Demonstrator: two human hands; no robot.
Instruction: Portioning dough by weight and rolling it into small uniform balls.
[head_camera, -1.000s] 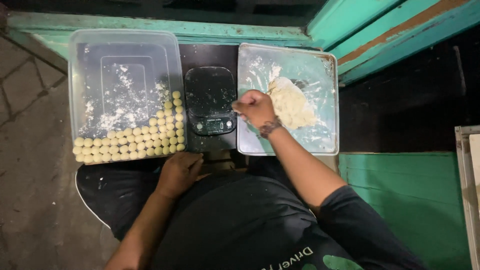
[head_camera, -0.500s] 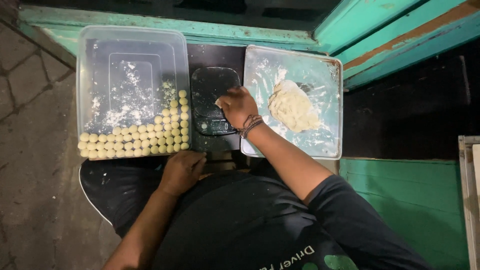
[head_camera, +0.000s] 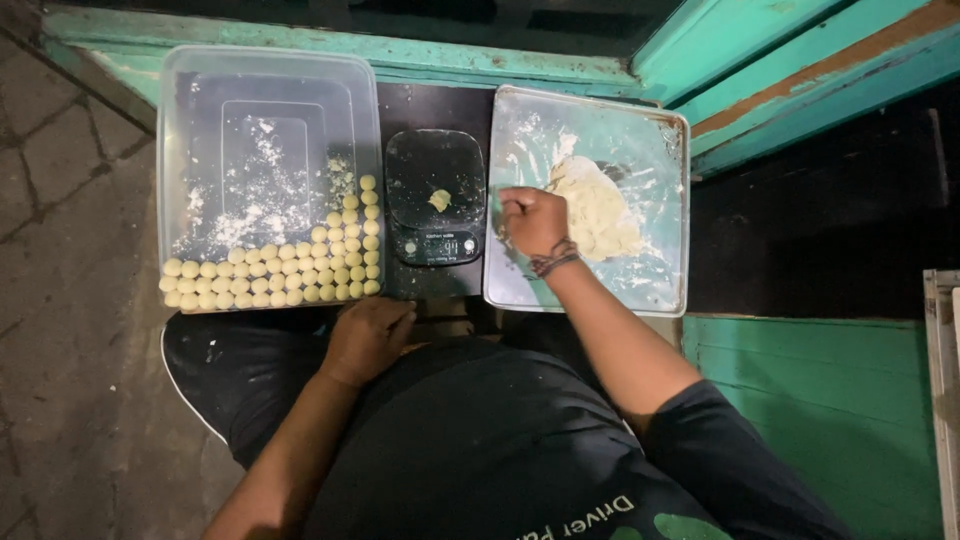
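Nearest you, your left hand (head_camera: 368, 338) rests on your lap, fingers loosely curled, its grip holding nothing. Just beyond it sits the clear plastic tub (head_camera: 200, 130), dusted with flour, with rows of small dough balls (head_camera: 290, 275) lined along its near edge and up its right side. To the right of the tub stands the black kitchen scale (head_camera: 415, 175), with one small piece of dough (head_camera: 439, 199) lying alone on its platform. Right of the scale is the metal tray (head_camera: 640, 140). Your right hand (head_camera: 533, 220) hovers over the tray's left part, its fingers curled into a narrow grip against the big dough lump (head_camera: 595, 210); whether it pinches any dough, you cannot tell.
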